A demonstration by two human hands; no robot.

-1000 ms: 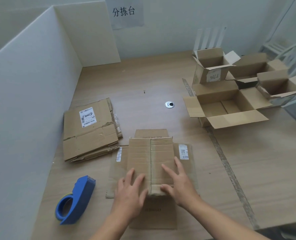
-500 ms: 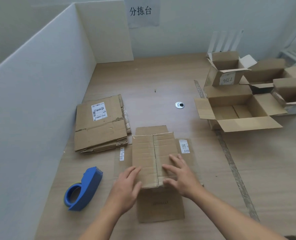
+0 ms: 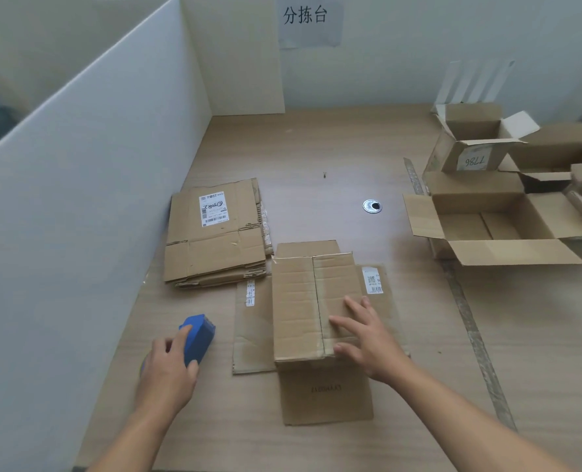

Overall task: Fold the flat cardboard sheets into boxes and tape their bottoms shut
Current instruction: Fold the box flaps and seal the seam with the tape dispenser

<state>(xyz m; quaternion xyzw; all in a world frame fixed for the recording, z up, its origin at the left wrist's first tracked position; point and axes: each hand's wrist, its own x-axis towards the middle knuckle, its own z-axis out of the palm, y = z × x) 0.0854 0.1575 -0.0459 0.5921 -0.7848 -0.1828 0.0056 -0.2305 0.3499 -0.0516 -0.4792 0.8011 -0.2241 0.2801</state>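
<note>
A folded cardboard box (image 3: 296,308) stands upside down in front of me, its two bottom flaps meeting at a centre seam and its other flaps spread flat on the table. My right hand (image 3: 368,338) lies flat on the right flap, fingers spread, pressing it down. To the left, my left hand (image 3: 168,366) closes around the blue tape dispenser (image 3: 197,337), which rests on the table. A stack of flat cardboard sheets (image 3: 214,236) lies behind the dispenser, next to the white partition.
A white partition (image 3: 88,199) walls the left side. Several assembled open boxes (image 3: 497,219) crowd the back right. A metal cable grommet (image 3: 372,206) sits in the wooden table (image 3: 317,148). A taped seam (image 3: 466,315) runs along the table on the right.
My left hand left the box's left flap and moved left onto the tape dispenser. The right hand stays on the right flap. The view shifted so everything sits further right.
</note>
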